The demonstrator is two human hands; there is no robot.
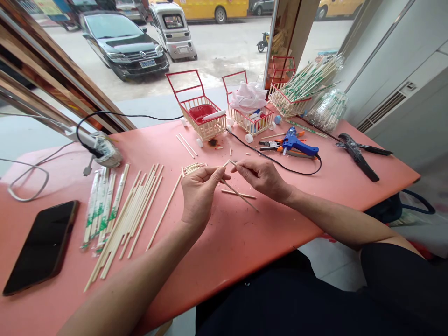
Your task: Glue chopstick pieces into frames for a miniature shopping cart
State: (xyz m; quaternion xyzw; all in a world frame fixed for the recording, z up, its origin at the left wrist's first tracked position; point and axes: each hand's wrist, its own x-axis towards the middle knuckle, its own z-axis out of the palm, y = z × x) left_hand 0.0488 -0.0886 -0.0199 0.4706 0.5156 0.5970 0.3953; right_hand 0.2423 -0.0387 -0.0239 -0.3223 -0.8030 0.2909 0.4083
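Observation:
Between my two hands is a thin wooden chopstick (241, 196), bent sharply into a peak where the fingertips come close together. My left hand (199, 193) pinches it, and a long part slants out below the fingers towards the lower right. My right hand (264, 176) pinches the short end just past the bend. Under the hands another stick (239, 193) lies on the pink table (252, 247). Beside my left hand are a small pile of short cut sticks (192, 168) and one long stick (164, 212).
Long chopsticks (135, 214), wrapped chopsticks (101, 205) and a phone (40, 247) lie left. Behind stand small stick-built carts (201, 108). A blue glue gun (297, 142), its black cable (271, 158), pliers (269, 146) and a black-handled tool (359, 154) lie right.

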